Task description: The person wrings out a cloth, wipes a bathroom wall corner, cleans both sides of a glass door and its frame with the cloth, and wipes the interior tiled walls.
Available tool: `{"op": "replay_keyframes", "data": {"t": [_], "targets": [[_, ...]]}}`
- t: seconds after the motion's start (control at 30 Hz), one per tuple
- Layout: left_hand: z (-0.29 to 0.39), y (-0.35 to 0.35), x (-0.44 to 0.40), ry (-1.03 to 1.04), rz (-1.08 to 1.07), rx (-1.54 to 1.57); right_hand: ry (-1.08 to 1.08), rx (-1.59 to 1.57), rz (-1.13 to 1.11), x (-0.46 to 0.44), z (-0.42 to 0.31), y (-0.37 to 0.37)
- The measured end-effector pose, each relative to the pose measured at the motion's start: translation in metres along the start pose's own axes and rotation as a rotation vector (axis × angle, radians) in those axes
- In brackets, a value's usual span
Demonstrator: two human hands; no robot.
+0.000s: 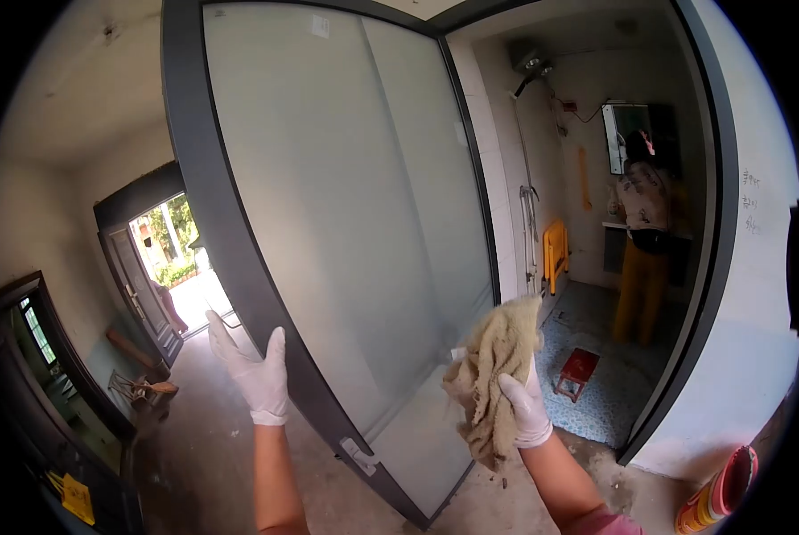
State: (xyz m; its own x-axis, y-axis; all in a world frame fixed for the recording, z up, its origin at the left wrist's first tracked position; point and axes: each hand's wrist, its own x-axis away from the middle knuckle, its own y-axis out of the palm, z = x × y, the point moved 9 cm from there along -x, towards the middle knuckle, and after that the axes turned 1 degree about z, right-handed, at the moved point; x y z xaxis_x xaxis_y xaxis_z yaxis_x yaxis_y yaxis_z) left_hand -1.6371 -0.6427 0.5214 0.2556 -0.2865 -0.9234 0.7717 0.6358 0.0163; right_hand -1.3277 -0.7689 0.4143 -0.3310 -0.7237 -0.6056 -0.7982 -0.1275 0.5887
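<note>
A frosted glass door in a dark grey frame stands swung outward before me. My left hand, in a white glove, is beside the frame's outer edge with fingers stretched and thumb apart, holding nothing; whether it touches the frame I cannot tell. In my right hand, also gloved, a crumpled tan cloth is gripped in front of the lower right part of the glass. The cloth hides part of the door's edge there. A door handle sits low on the frame between my hands.
Through the doorway a person stands at a mirror with their back to me. A red stool is on the bathroom floor, near a yellow folding seat. A red bucket stands at lower right.
</note>
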Motion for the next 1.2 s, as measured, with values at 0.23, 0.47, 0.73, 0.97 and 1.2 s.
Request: {"op": "replay_keyframes", "data": {"t": [0.23,0.47,0.73,0.97,1.2], "targets": [[-0.085,0.075,-0.02,-0.548,-0.39,0.93,-0.895,0.935,-0.247,-0.147,-0.008,0.145],[-0.079,0.067,-0.008,-0.605,-0.304,0.87,-1.316,0.859,-0.266,-0.266,0.036,0.299],[-0.061,0.061,0.008,-0.699,-0.218,0.69,-1.3,0.942,-0.429,-0.395,-0.076,0.402],[-0.074,0.04,0.026,-0.646,0.085,0.723,-1.027,1.241,-0.153,-0.615,-0.135,0.242],[-0.082,0.04,0.025,-0.613,0.114,0.645,-0.611,1.194,0.404,-0.773,-0.127,-0.027]]}}
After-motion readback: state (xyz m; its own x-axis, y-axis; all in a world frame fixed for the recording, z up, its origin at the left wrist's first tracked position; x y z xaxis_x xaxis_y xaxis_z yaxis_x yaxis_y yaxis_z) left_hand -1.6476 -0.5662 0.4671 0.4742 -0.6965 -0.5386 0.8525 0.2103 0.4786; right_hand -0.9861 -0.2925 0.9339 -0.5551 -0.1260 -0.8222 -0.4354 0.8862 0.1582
